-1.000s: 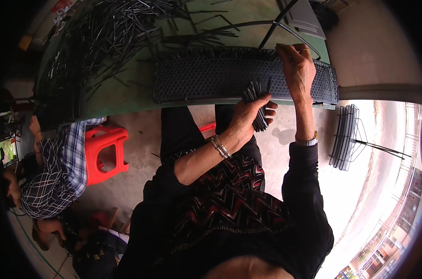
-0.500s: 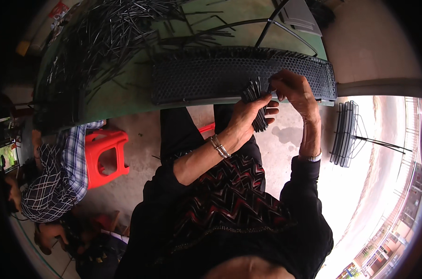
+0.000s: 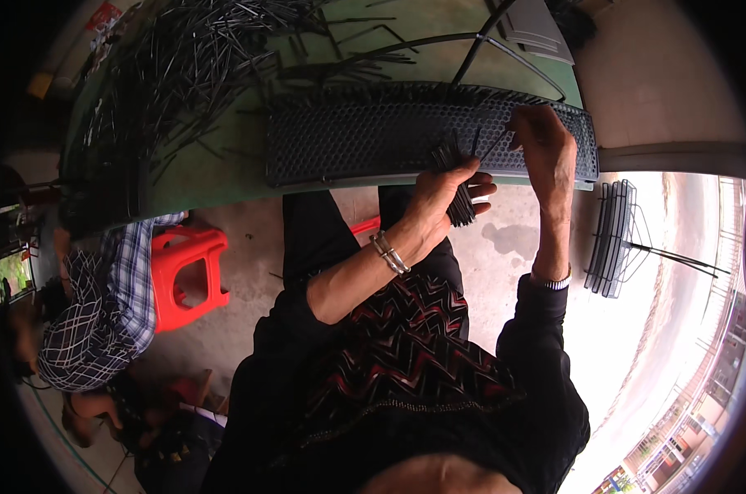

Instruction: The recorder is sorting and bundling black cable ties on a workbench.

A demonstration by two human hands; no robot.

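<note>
Black, thin, stiff strips gathered in a tight bundle (image 3: pixel 447 155) fill the left hand (image 3: pixel 435 199), its thumb clamped across their middle at the near edge of a long, dark grey, honeycomb-perforated panel (image 3: pixel 332 152). The right hand (image 3: pixel 549 152), fingers drawn to a narrow pinch over the panel's right half, appears to grip a single slender dark strip (image 3: pixel 495 146) that slants up and rightward from beside the left thumb. The step in hand looks to be parting one strip from the rest; the next move calls for a fine fingertip hold and a steady left grip. The bundle's long axis runs away from the worker, its far end leaning slightly left over the panel, its near end hanging past the edge. The panel lies lengthwise, left to right, along a green tabletop (image 3: pixel 175 188), dark bristle-like ends (image 3: pixel 373 92) lining its far side. Beyond, at left, loose black strips (image 3: pixel 216 58) are heaped.
</note>
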